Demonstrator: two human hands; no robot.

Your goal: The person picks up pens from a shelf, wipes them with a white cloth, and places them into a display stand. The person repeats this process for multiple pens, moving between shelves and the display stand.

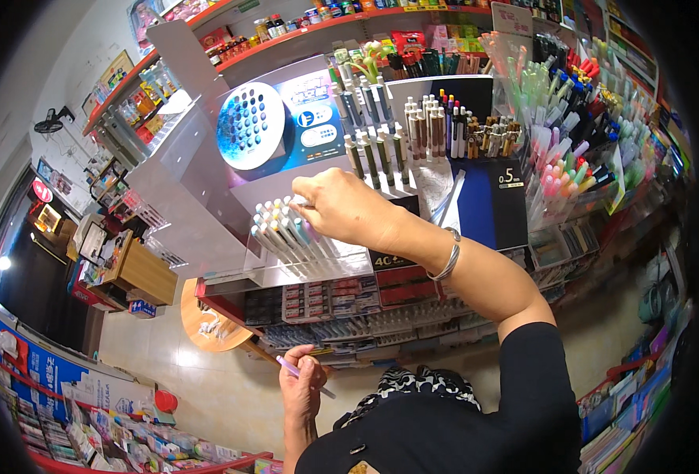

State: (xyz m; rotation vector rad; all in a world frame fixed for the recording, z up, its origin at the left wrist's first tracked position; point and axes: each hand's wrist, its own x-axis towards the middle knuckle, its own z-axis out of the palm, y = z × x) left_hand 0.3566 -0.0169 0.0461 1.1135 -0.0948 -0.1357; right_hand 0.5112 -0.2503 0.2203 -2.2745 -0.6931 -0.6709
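My left hand (303, 379) is low in front of my body, closed around a purple pen (288, 366) held at a slant. My right hand (340, 207) reaches over a clear acrylic pen stand (349, 268) on the display counter. Its fingertips pinch the top of a light-coloured pen (299, 201) at the back right of the rows; the fingers hide most of that pen. Pens with white, blue and yellow tops (278, 222) stand upright in the stand. Behind the hand are rows of dark green pens (379, 157) with pale tops.
A lit display board (319, 118) with a round panel stands behind the pens. Brown and white pens (426, 127) and crowded pen bins (568, 130) are at right. Packed goods fill shelves (325, 314) under the counter. A round wooden stool (192, 308) stands lower left.
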